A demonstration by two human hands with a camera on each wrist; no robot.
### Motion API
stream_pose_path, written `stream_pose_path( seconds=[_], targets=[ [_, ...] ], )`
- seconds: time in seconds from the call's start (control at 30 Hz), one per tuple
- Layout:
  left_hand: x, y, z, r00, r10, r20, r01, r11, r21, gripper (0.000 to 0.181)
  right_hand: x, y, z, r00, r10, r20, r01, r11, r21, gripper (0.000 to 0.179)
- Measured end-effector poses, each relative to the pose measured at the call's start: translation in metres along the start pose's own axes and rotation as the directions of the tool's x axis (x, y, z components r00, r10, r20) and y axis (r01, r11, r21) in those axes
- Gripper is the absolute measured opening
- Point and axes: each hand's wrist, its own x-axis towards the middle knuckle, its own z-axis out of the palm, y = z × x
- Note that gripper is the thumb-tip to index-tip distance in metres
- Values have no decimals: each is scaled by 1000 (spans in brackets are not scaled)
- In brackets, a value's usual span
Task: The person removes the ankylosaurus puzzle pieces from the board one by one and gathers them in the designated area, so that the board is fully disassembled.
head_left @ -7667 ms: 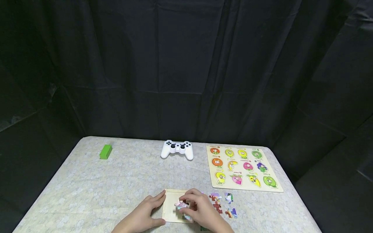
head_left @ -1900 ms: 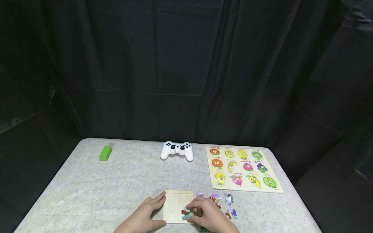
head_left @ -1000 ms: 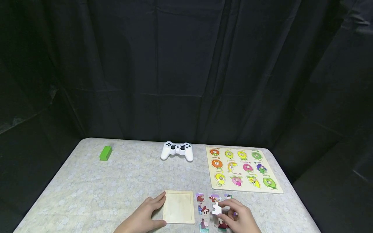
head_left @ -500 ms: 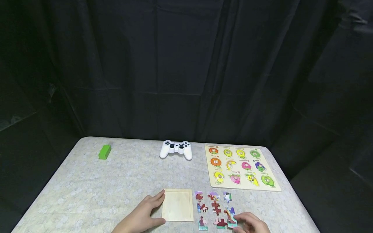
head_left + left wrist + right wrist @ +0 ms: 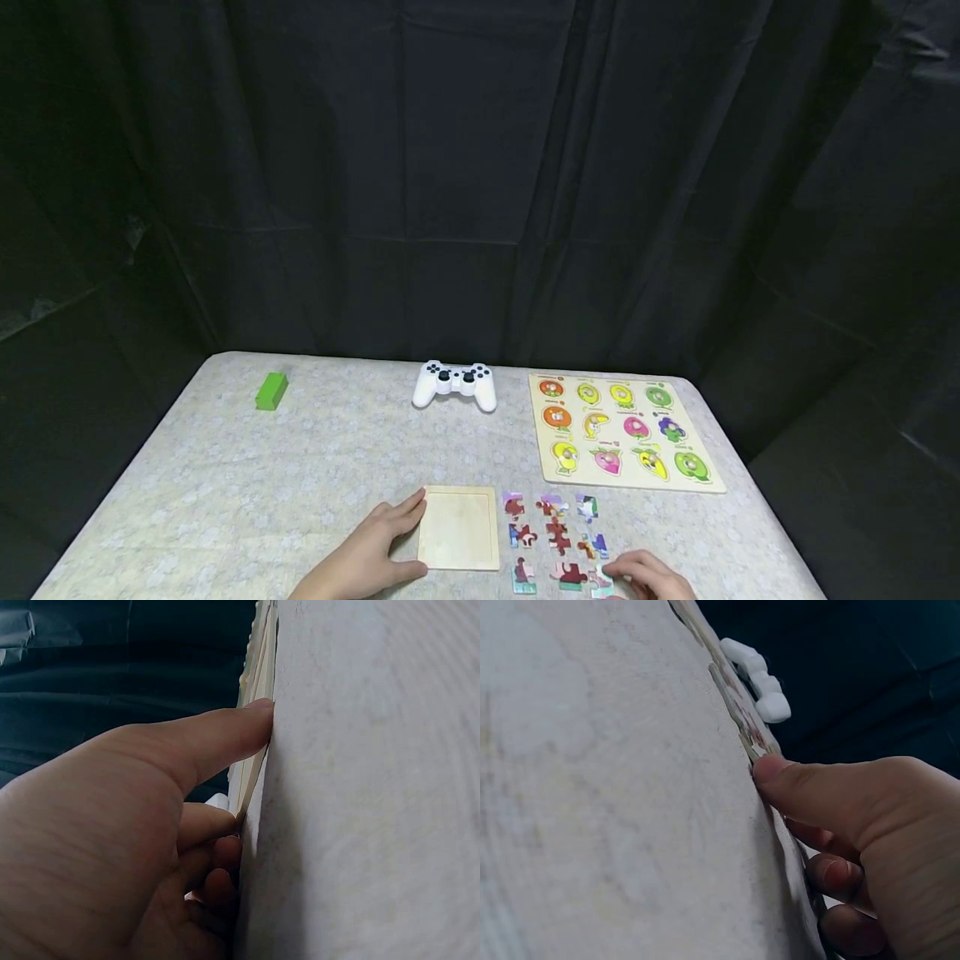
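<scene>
In the head view, a shallow square wooden puzzle tray (image 5: 459, 528) lies bare at the near middle of the table. My left hand (image 5: 367, 550) rests at its left edge, index finger near the far corner and thumb at the near one. Right of the tray, jigsaw pieces lie in rows, among them a brown one (image 5: 557, 535) and a purple-topped one (image 5: 513, 504). At the near right end, my right hand (image 5: 648, 575) pinches a pink and teal jigsaw piece (image 5: 601, 582), low at the tabletop. In the right wrist view, the thumb (image 5: 772, 769) presses at a piece's edge.
A wooden fruit peg puzzle (image 5: 626, 429) lies at the back right. A white game controller (image 5: 455, 386) sits at the back middle and a green block (image 5: 272, 391) at the back left. Black cloth (image 5: 465, 167) hangs behind the patterned tablecloth (image 5: 300, 483).
Puzzle pieces seen in the tray earlier are out of it. My right hand has moved right from the tray to the near right end of the pieces. My left hand has stayed at the tray.
</scene>
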Motion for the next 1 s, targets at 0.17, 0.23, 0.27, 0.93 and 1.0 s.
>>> stream_pose_path(
  seconds=[0.17, 0.23, 0.27, 0.93, 1.0],
  targets=[
    [1, 0, -1, 1000, -3, -3, 3, 1000, 1, 88, 3, 3, 0, 1000, 19, -1, -19, 1000, 12, 37],
    [2, -1, -1, 1000, -8, 0, 8, 1000, -8, 88, 4, 4, 0, 1000, 24, 6, -24, 1000, 18, 38],
    [2, -1, -1, 1000, -11, 3, 11, 1000, -12, 88, 5, 5, 0, 1000, 28, 12, -28, 999, 19, 38],
    [3, -3, 1, 1000, 0, 11, 0, 1000, -2, 87, 2, 9, 1, 1000, -10, -23, 12, 995, 102, 28],
    [2, -1, -1, 1000, -2, 11, 2, 1000, 10, 86, 1, 2, 2, 996, 56, -69, -48, 992, 117, 33]
  ],
)
